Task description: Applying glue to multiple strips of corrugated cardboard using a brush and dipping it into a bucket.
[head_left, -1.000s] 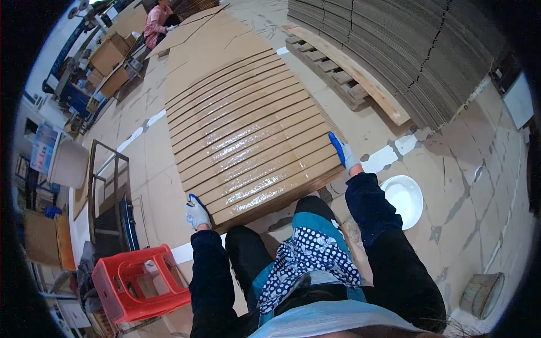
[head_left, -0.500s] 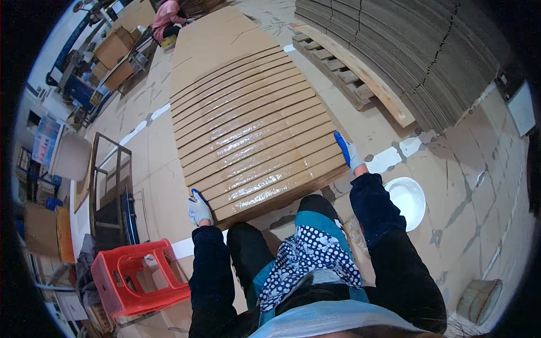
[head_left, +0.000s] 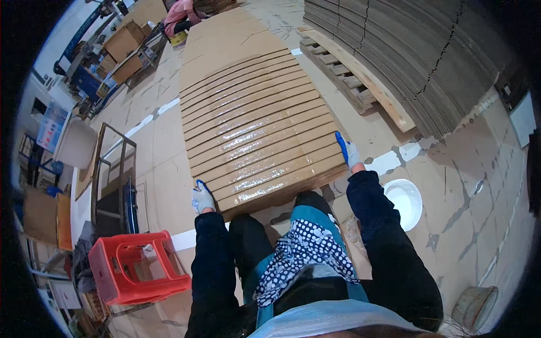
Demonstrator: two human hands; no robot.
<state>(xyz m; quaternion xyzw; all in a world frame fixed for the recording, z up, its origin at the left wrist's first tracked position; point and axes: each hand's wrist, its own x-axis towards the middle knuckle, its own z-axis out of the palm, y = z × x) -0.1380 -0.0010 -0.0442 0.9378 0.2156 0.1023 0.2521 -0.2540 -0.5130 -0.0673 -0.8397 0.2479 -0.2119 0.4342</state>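
A long stack of overlapping brown cardboard sheets (head_left: pixel 265 121) lies before me, fanned into narrow steps. A wet, shiny band runs down its middle. At the near left corner, my left hand (head_left: pixel 203 198), in a white glove with blue fingertips, rests against the side edge with its fingers stretched out. Against the right edge lies my right hand (head_left: pixel 347 151), gloved the same way, its blue fingers straight and pointing away from me. The palms' undersides are hidden. Beside my right forearm, a white bowl (head_left: pixel 403 204) stands on the floor.
A red plastic stool (head_left: pixel 135 267) is at the left, near a metal frame (head_left: pixel 112 174). Far right, tall cardboard stacks (head_left: pixel 406 50) rise beside a wooden pallet (head_left: pixel 338 67). A person in pink (head_left: pixel 180 14) crouches at the far end. A round container (head_left: pixel 474 307) sits lower right.
The whole view has shifted slightly, with the stack's far end appearing further right. Both hands keep their places along the stack's edges.
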